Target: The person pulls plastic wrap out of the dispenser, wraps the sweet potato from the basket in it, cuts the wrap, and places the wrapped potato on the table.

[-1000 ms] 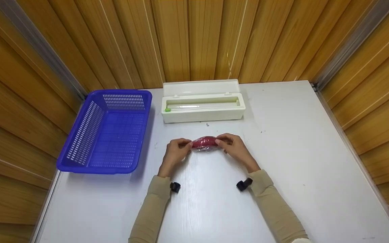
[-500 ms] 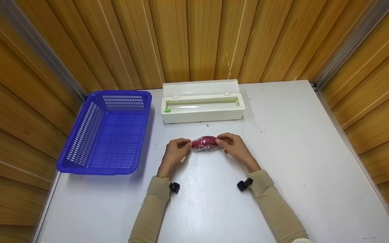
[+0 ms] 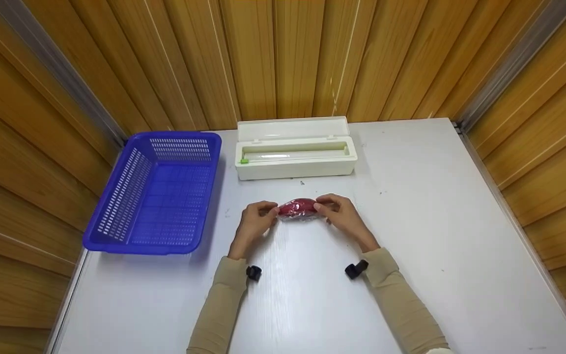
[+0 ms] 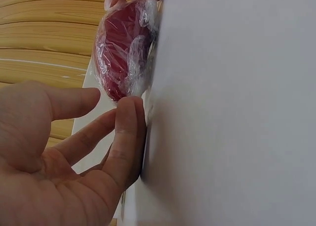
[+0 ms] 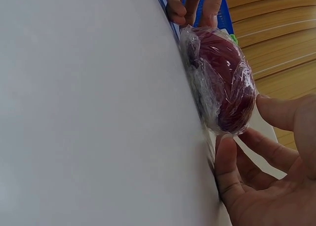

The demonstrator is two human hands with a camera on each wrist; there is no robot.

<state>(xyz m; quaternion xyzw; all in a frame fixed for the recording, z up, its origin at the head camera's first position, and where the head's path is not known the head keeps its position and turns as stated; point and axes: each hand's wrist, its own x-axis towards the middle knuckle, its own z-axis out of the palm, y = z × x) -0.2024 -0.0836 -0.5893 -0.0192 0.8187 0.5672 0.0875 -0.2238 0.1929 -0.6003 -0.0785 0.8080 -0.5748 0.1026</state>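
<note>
Film-wrapped red veg (image 3: 298, 208), flat on table

Comparison of the head-camera pictures finds almost no change over the last second. The left hand (image 3: 255, 222) and the right hand (image 3: 341, 212) sit a trace lower in the picture than a second ago, as do the wrapped red item (image 3: 298, 208) between them and the blue basket (image 3: 116, 206); the whole scene shifts alike, which points to a slight camera movement. No altered grip is visible.
</note>
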